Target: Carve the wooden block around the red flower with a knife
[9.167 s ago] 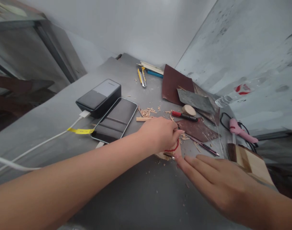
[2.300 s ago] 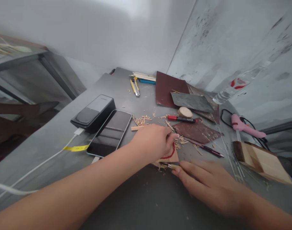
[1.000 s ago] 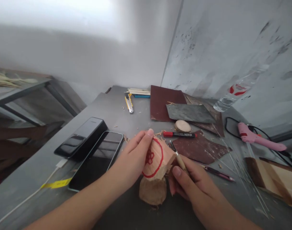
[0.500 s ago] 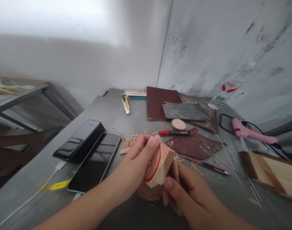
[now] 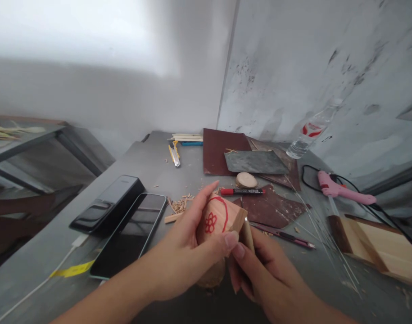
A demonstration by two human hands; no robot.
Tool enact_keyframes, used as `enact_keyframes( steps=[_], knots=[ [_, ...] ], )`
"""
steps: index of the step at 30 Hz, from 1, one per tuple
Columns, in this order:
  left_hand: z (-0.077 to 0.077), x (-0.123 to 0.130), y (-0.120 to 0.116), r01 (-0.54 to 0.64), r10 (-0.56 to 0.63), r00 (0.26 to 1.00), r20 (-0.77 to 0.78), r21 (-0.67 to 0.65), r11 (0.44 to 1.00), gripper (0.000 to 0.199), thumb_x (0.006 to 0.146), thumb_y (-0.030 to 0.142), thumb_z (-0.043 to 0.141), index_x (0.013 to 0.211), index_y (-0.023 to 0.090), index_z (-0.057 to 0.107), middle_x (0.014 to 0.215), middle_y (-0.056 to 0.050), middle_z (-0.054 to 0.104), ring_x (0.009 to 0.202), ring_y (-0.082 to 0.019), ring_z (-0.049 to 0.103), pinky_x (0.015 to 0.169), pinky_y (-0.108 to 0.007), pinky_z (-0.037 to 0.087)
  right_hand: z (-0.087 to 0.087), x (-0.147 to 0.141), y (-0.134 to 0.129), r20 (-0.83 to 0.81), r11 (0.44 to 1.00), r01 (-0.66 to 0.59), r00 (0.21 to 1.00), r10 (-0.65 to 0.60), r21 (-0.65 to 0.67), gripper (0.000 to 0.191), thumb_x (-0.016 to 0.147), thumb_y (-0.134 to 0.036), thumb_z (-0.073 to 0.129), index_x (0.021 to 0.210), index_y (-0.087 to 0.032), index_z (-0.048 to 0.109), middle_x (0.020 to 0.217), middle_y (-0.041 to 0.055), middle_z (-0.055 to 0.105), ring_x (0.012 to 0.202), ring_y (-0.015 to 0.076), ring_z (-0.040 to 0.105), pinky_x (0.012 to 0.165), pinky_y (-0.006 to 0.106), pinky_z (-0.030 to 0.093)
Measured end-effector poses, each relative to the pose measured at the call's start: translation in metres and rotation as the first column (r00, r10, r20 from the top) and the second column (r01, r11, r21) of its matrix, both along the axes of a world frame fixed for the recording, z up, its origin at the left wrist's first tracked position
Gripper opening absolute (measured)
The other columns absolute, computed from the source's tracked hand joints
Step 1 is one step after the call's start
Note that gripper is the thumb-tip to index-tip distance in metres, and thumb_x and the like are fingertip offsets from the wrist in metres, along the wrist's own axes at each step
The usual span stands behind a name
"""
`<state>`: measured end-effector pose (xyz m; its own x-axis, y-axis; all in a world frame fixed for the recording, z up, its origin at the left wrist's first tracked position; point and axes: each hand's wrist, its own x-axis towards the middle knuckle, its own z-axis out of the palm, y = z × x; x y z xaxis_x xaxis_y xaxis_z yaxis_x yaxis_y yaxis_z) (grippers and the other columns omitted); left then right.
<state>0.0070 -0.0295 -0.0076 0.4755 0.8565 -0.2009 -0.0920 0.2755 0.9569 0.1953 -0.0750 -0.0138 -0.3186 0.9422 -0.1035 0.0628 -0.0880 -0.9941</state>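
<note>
1. The left hand (image 5: 192, 256) grasps a wooden block (image 5: 214, 220), thumb across its lower side; the block is held over the surface (image 5: 192, 168), well apart from the far edge.
2. The block's face carries a red hand-drawn flower and curved line (a drawing, with no letters that I can make out).
3. The right hand (image 5: 260, 270) is curled around a pale-handled tool (image 5: 247, 238), just beside the block; its tip is hard to see.
4. Beyond the hands, a red-and-black marker (image 5: 242, 191) bears pale print on its barrel, too small to read.
5. Near the surface's far right corner, a clear bottle (image 5: 312, 130) wears a red-and-white label, its lettering illegible.
6. Towards the left edge, a black device (image 5: 107, 204) lies beside a phone (image 5: 128, 238); the yellow tag (image 5: 74, 270) on the cable shows no readable words.
</note>
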Motion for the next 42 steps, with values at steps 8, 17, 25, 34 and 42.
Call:
enact_keyframes(
  steps=[8,17,25,34,42],
  knots=[
    [0.004,0.002,-0.002,0.009,-0.006,1.000,-0.025,0.126,0.992,0.104,0.083,0.039,0.084,0.169,0.037,0.025,0.151,-0.014,0.056,0.119,-0.033,0.069,0.101,-0.048,0.059,0.001,0.001,0.001,-0.179,0.993,0.040,0.982,-0.060,-0.116,0.051,0.105,-0.068,0.053,0.087,-0.021,0.059,0.066,-0.0037,0.055,0.054,0.0089,0.040,0.048,0.022,0.029],
    [0.002,0.000,0.006,-0.249,0.305,0.951,-0.049,0.465,0.850,0.104,0.067,0.020,0.097,0.158,0.032,0.047,0.144,-0.010,0.063,0.126,-0.030,0.064,0.111,-0.043,0.054,0.000,-0.002,0.007,-0.214,0.980,0.110,0.966,-0.145,-0.168,0.047,0.101,-0.066,0.062,0.087,-0.021,0.059,0.067,-0.0037,0.055,0.050,0.0072,0.042,0.043,0.017,0.032],
    [0.023,0.001,0.004,-0.331,0.306,0.928,0.214,0.093,0.939,0.055,0.080,0.036,0.092,0.131,0.028,0.074,0.123,-0.007,0.079,0.104,-0.022,0.075,0.087,-0.027,0.061,0.001,0.001,0.008,-0.273,0.959,0.020,0.957,-0.101,-0.283,0.056,0.102,-0.070,0.053,0.106,-0.017,0.071,0.051,-0.0025,0.060,0.034,0.0082,0.041,0.032,0.016,0.030],
    [0.017,0.005,0.011,-0.227,0.292,0.881,0.372,-0.209,0.951,0.048,0.082,0.031,0.084,0.127,0.019,0.074,0.109,-0.010,0.081,0.078,-0.020,0.075,0.064,-0.024,0.059,0.005,0.000,0.005,-0.576,0.887,-0.237,0.816,-0.039,-0.396,0.059,0.104,-0.068,0.052,0.112,-0.017,0.080,0.105,0.0134,0.084,0.087,0.0234,0.082,0.074,0.032,0.063],
    [0.031,0.000,0.019,-0.298,0.346,0.858,0.381,-0.180,0.937,0.047,0.082,0.025,0.070,0.128,0.015,0.071,0.087,-0.007,0.080,0.069,-0.020,0.075,0.059,-0.024,0.060,0.007,0.007,0.015,-0.733,0.877,-0.337,0.679,-0.025,-0.343,0.057,0.110,-0.062,0.041,0.138,-0.024,0.073,0.144,0.0123,0.073,0.137,0.0300,0.065,0.112,0.048,0.047]
  ],
)
